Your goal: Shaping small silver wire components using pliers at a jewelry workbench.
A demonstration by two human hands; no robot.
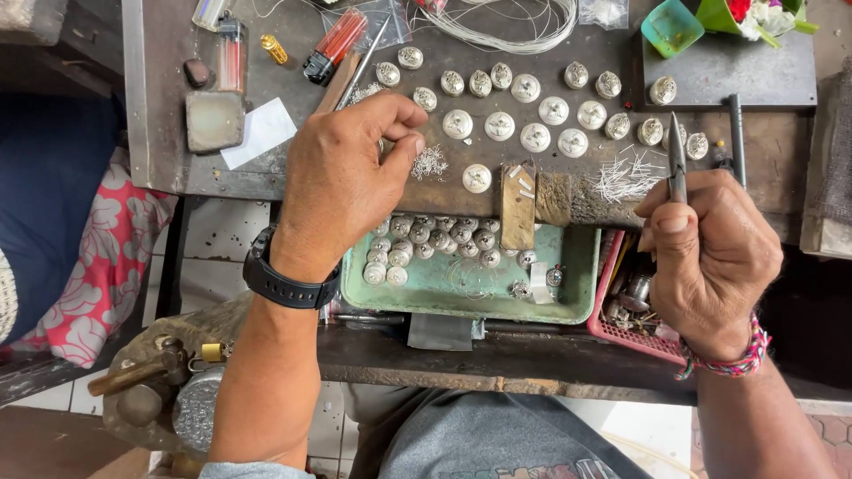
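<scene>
gripping slim dark pliers point(677, 161), right hand point(710, 257), tips up

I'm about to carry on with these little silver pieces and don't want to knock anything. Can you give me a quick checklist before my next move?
1. Left hand pinching at the small pile of silver bits: ok; whether it holds one, cannot tell.
2. Right hand gripping the pliers, tips up: ok.
3. Round silver pieces spaced on the bench: ok.
4. Cut wire bits near the bench edge: not ok, could be swept off.
5. Green tray below to catch drops: ok.
</scene>
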